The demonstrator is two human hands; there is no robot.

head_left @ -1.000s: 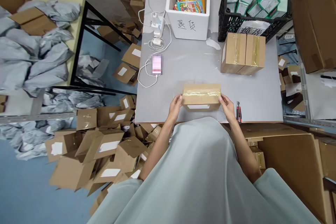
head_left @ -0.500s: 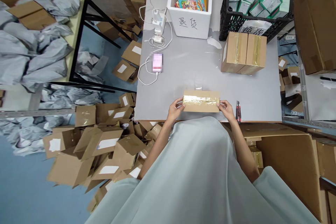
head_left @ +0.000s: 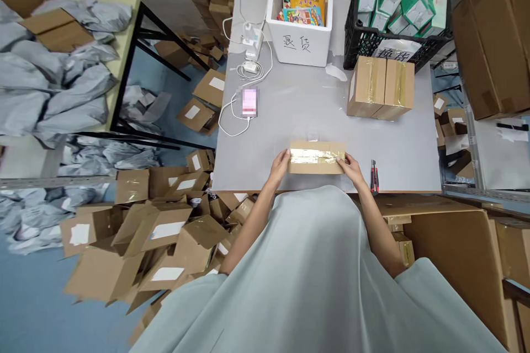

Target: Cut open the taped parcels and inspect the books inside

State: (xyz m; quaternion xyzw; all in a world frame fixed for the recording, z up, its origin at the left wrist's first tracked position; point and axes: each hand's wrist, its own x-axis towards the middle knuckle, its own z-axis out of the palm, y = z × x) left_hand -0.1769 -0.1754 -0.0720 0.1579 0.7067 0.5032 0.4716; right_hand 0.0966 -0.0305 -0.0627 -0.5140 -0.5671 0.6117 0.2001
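A small, long cardboard box (head_left: 317,167) is at the front edge of the grey table, with shiny clear tape running along its top. My left hand (head_left: 280,166) grips its left end, and my right hand (head_left: 351,169) holds the right end with the thumb on top. To the right of my right hand lies a red and black utility knife (head_left: 375,177). Two taped cardboard boxes (head_left: 380,88) stand side by side farther back on the table.
A white foam bin (head_left: 301,38) of books and a black crate (head_left: 350,47) of green boxes stand at the back. A charging phone (head_left: 249,102) and power strip (head_left: 252,44) lie at left. Opened cartons (head_left: 165,231) fill the floor left; a large carton (head_left: 451,265) stands right.
The view has shifted slightly. My right thumb has moved further onto the box top, and my left fingers now lie closer along its left end. The box stays in nearly the same place.
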